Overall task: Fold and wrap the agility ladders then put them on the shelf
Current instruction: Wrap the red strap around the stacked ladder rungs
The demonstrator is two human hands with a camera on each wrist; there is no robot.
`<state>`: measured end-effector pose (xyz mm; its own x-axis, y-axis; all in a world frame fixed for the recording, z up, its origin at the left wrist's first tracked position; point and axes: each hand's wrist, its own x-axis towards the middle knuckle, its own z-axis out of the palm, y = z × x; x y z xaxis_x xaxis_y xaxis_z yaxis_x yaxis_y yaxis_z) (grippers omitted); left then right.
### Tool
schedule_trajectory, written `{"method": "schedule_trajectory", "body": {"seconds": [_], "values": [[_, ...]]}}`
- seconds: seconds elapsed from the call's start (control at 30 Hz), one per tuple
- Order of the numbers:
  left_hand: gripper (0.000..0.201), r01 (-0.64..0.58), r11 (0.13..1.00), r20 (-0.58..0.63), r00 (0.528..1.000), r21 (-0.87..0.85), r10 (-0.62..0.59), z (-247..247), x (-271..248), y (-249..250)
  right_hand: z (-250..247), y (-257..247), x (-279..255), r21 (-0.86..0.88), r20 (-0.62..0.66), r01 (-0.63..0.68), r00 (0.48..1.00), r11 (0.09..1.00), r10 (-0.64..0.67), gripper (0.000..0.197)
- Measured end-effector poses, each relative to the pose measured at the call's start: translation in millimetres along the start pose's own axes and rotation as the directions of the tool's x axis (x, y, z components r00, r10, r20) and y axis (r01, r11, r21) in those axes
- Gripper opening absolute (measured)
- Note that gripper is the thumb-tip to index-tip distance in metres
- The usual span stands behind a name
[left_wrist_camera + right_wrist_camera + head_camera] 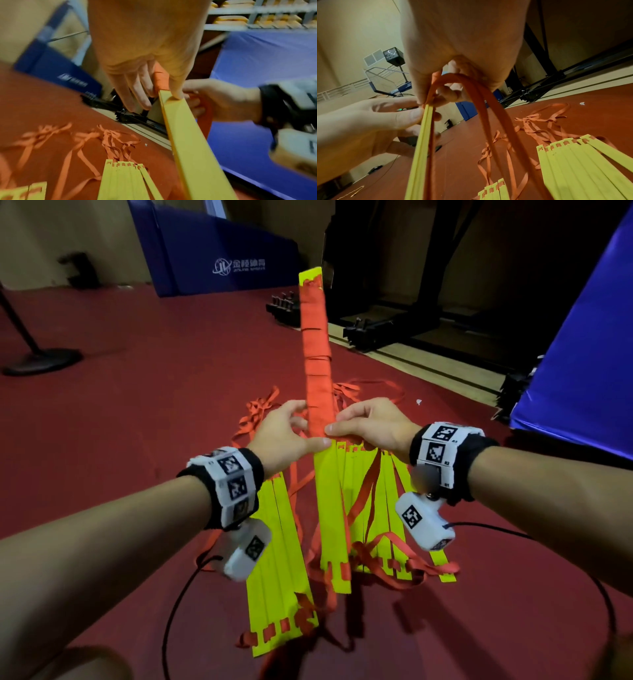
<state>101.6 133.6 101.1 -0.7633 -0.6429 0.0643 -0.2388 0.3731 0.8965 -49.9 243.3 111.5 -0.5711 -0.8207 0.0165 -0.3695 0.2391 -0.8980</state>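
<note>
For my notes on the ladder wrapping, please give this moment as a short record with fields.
held item: stacked yellow rungs, far half wound in orange strap
left hand: pinches the bundle at the wrap's near edge
right hand: pinches a strap loop there
on the red floor: two more rung stacks, loose straps
shelf: seen only in the left wrist view
</note>
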Motion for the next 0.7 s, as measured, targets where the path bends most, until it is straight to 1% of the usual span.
{"method": "schedule_trajectory", "body": {"seconds": [0.07, 0.1, 0.13, 0.2, 0.23, 0.27, 0.33, 0.4, 0.5, 0.57, 0.63, 0.7], "values": [[0.098, -0.04, 0.977, 0.006, 0.999, 0.21, 0.04, 5, -7, 2, 2, 1, -1, 0.033, -0.03, 0.016, 0.999, 0.999, -0.015, 0.019], [0.104, -0.017, 0.966, -0.002, 1.0, 0.259, 0.018, 8, -6, 0, 5, 1, -3, 0.046, -0.022, 0.03, 0.999, 0.999, -0.029, 0.02], [0.102, 0.015, 0.966, -0.003, 1.0, 0.257, -0.014, 11, -6, -2, 7, 2, -4, 0.056, 0.002, 0.051, 0.999, 0.997, -0.051, 0.021], [0.072, 0.053, 0.989, 0.032, 0.998, 0.141, -0.058, 15, -7, 1, 10, 3, -6, 0.072, 0.058, 0.082, 0.995, 0.994, -0.086, 0.023], [0.062, 0.071, 0.995, 0.052, 0.996, 0.065, -0.074, 15, -9, 3, 10, 3, -6, 0.067, 0.079, 0.088, 0.992, 0.994, -0.093, 0.022], [0.056, 0.09, 0.996, 0.066, 0.994, 0.002, -0.09, 15, -8, 3, 8, 2, -5, 0.051, 0.1, 0.09, 0.99, 0.995, -0.095, 0.02], [0.054, 0.108, 0.991, 0.067, 0.992, -0.075, -0.103, 13, -5, 0, 1, 2, -3, -0.011, 0.143, 0.074, 0.987, 0.997, -0.072, 0.016], [0.055, 0.107, 0.987, 0.059, 0.993, -0.122, -0.101, 10, -1, -3, -5, 3, -2, -0.077, 0.188, 0.069, 0.981, 0.995, -0.053, 0.016], [0.057, 0.107, 0.981, 0.089, 0.992, -0.16, -0.093, 6, -1, -4, -8, 4, -2, -0.137, 0.215, 0.113, 0.973, 0.984, -0.082, 0.02], [0.055, 0.113, 0.975, 0.13, 0.987, -0.19, -0.089, 7, -2, -4, -9, 3, -1, -0.156, 0.212, 0.125, 0.973, 0.98, -0.09, 0.016], [0.051, 0.125, 0.971, 0.159, 0.983, -0.204, -0.093, 8, -3, -4, -9, 2, 0, -0.151, 0.223, 0.116, 0.972, 0.982, -0.081, 0.008], [0.049, 0.142, 0.965, 0.182, 0.978, -0.221, -0.102, 7, -3, -4, -8, 3, 2, -0.123, 0.229, 0.1, 0.971, 0.987, -0.07, 0.016]]}}
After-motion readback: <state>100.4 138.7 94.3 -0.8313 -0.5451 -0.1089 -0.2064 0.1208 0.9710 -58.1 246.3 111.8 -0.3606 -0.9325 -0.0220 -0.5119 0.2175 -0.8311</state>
